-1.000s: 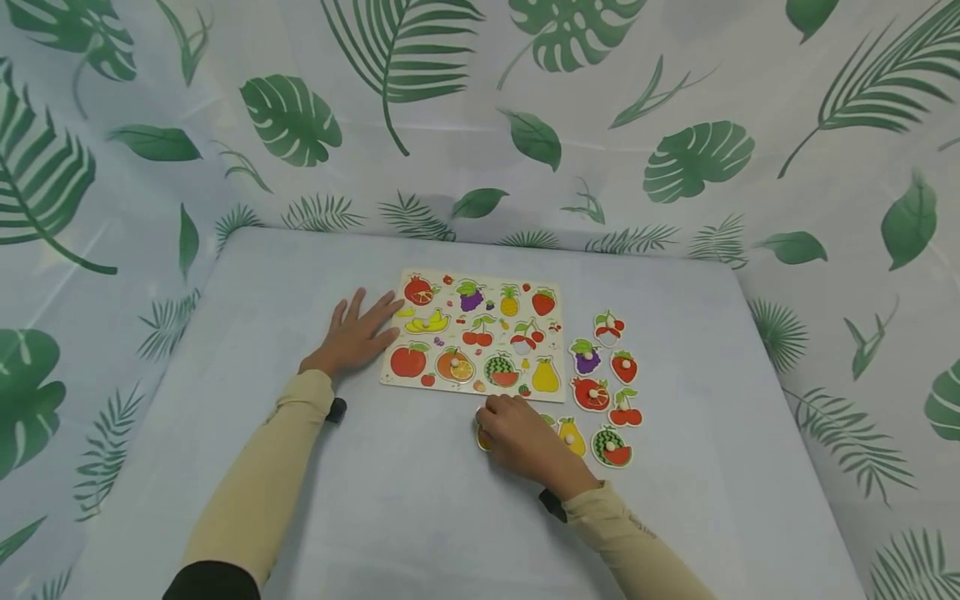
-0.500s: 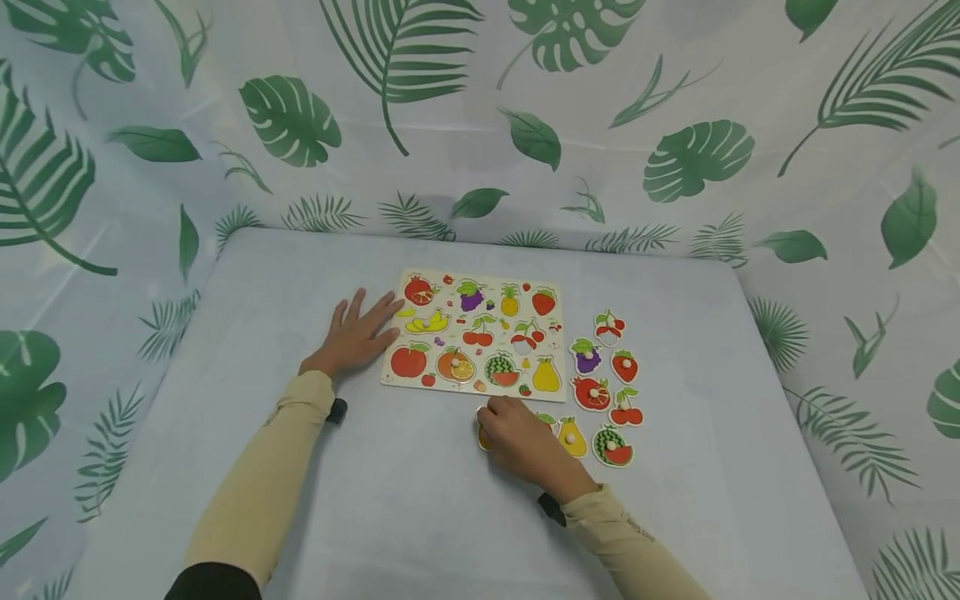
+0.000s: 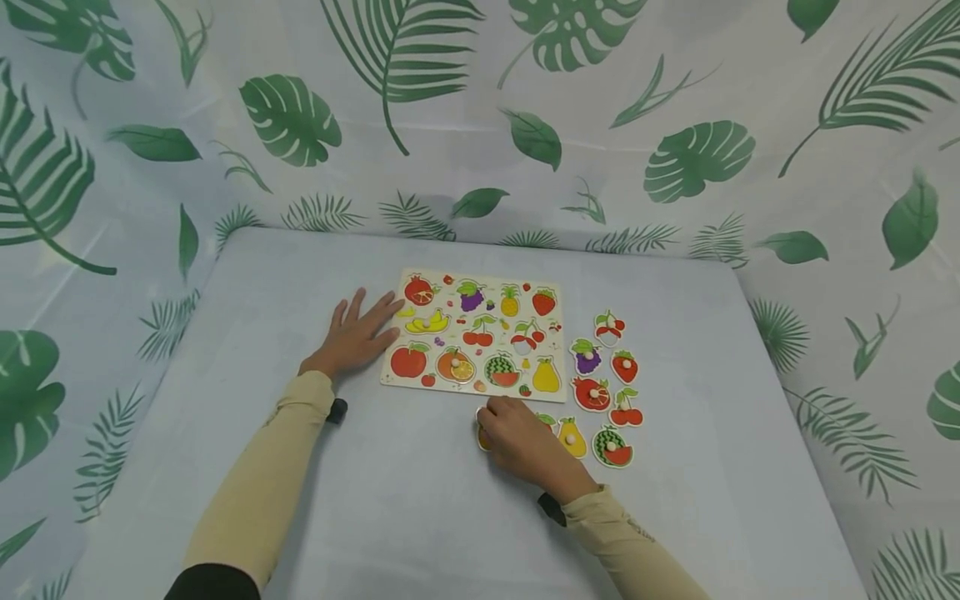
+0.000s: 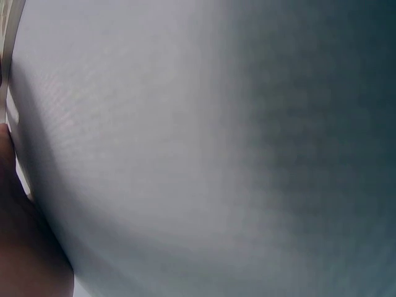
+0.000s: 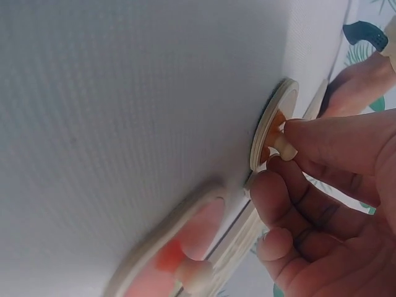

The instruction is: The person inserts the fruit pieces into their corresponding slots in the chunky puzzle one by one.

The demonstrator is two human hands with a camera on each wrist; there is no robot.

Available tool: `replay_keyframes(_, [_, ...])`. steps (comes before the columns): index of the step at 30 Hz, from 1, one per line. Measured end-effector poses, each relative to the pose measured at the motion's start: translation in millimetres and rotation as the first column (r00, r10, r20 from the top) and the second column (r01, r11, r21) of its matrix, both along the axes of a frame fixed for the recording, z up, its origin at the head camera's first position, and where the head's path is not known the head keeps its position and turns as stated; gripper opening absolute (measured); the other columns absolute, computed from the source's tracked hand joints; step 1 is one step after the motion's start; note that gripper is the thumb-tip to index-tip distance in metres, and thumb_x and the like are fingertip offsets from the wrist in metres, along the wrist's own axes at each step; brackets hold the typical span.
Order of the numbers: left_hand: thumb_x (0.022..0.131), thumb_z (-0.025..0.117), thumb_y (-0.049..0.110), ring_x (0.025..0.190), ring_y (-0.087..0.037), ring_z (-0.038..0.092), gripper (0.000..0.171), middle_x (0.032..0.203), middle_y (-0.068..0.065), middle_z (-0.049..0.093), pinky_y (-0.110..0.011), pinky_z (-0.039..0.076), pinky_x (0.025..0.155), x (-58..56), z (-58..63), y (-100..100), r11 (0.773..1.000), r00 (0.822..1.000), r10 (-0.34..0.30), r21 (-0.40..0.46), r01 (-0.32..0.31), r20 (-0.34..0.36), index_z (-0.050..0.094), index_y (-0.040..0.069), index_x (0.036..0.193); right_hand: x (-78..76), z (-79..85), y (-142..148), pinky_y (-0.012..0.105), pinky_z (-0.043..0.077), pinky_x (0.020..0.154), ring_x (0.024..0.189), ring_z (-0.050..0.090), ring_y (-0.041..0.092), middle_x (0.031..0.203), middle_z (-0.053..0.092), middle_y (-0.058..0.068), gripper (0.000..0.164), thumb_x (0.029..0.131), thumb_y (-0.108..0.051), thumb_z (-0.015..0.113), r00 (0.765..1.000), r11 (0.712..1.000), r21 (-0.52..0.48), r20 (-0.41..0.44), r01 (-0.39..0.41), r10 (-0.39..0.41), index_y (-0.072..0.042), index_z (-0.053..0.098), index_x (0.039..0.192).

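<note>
Right wrist: fingers (image 5: 322,145) on peg (image 5: 281,143).

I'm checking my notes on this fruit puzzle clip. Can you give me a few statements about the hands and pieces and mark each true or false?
1. The left hand lies flat beside the puzzle board. True.
2. The right hand pinches the peg of an orange piece. True.
3. The watermelon piece sits left of the board. False: it lies to the board's right, near its front corner.
4. The orange piece is lifted high above the table. False: it is down at the cloth.
</note>
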State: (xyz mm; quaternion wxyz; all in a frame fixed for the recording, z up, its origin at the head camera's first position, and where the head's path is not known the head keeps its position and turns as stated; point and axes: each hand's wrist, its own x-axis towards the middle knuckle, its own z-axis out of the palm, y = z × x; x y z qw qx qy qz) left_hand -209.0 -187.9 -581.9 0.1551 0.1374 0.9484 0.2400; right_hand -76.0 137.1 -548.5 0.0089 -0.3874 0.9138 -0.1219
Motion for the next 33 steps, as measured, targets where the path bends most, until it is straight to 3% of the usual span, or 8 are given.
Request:
replay_keyframes(7, [0.111, 0.048, 0.046, 0.162, -0.038, -0.016, 0.068, 0.18, -0.006, 0.013, -0.058, -0.016, 0.126, -2.0, -2.8, -1, 1.0, 1.0, 0.018, 0.001, -0.018, 0.012, 0.028, 0.022, 0.172, -7.8, 9.3, -1, 0.038, 0.058, 0.083, 0.083, 0.06, 0.022, 0.09, 0.062, 0.005, 0.017, 0.09, -0.003, 0.085, 1.0, 1.0, -0.014, -0.017, -0.002, 0.002, -0.004, 0.071, 0.099])
replay_keyframes(14, [0.112, 0.049, 0.047, 0.162, -0.037, -0.017, 0.069, 0.18, -0.005, 0.012, -0.057, -0.016, 0.126, -2.7, -2.3, 0, 1.0, 1.0, 0.019, -0.008, -0.019, 0.022, 0.026, 0.024, 0.172, -29.4, 31.6, 4, 0.039, 0.059, 0.084, 0.086, 0.063, 0.024, 0.094, 0.064, 0.008, 0.018, 0.09, -0.001, 0.085, 1.0, 0.999, -0.047, -0.017, -0.009, 0.008, -0.002, 0.071, 0.101])
replay_keyframes(18, [0.112, 0.049, 0.046, 0.162, -0.036, -0.018, 0.068, 0.18, -0.004, 0.012, -0.057, -0.016, 0.126, -1.6, 0.8, 1, 1.0, 0.999, 0.02, -0.01, -0.02, 0.027, 0.026, 0.024, 0.172, -48.5, 48.8, 7, 0.038, 0.06, 0.087, 0.092, 0.065, 0.025, 0.099, 0.067, 0.009, 0.018, 0.091, -0.001, 0.084, 1.0, 0.999, -0.043, -0.001, 0.008, -0.008, -0.002, 0.072, 0.104])
replay_keyframes(23, [0.112, 0.048, 0.046, 0.162, -0.036, -0.018, 0.068, 0.18, -0.004, 0.011, -0.057, -0.017, 0.126, -2.3, 1.0, 2, 1.0, 0.999, 0.019, -0.013, -0.019, 0.029, 0.026, 0.024, 0.172, -75.8, 69.5, 11, 0.034, 0.06, 0.081, 0.089, 0.063, 0.024, 0.098, 0.067, 0.01, 0.015, 0.092, 0.0, 0.082, 1.0, 0.997, -0.067, 0.01, 0.027, -0.026, -0.002, 0.073, 0.104])
replay_keyframes(29, [0.112, 0.047, 0.046, 0.162, -0.036, -0.019, 0.068, 0.18, -0.003, 0.01, -0.056, -0.017, 0.126, -3.9, -2.4, 2, 1.0, 0.999, 0.018, -0.015, -0.018, 0.035, 0.026, 0.025, 0.172, -112.5, 75.8, 18, 0.036, 0.06, 0.08, 0.089, 0.065, 0.027, 0.099, 0.067, 0.013, 0.008, 0.097, 0.004, 0.074, 0.998, 0.996, -0.091, 0.058, 0.023, -0.018, 0.002, 0.072, 0.104])
replay_keyframes(33, [0.112, 0.047, 0.047, 0.162, -0.036, -0.019, 0.067, 0.18, -0.002, 0.01, -0.057, -0.017, 0.125, -4.7, -2.7, 1, 1.0, 0.999, 0.021, -0.019, -0.02, 0.035, 0.026, 0.025, 0.172, -137.5, 77.0, 20, 0.041, 0.059, 0.083, 0.093, 0.066, 0.03, 0.103, 0.066, 0.015, 0.005, 0.1, 0.002, 0.07, 0.991, 0.994, -0.089, 0.126, 0.063, -0.051, 0.002, 0.071, 0.105])
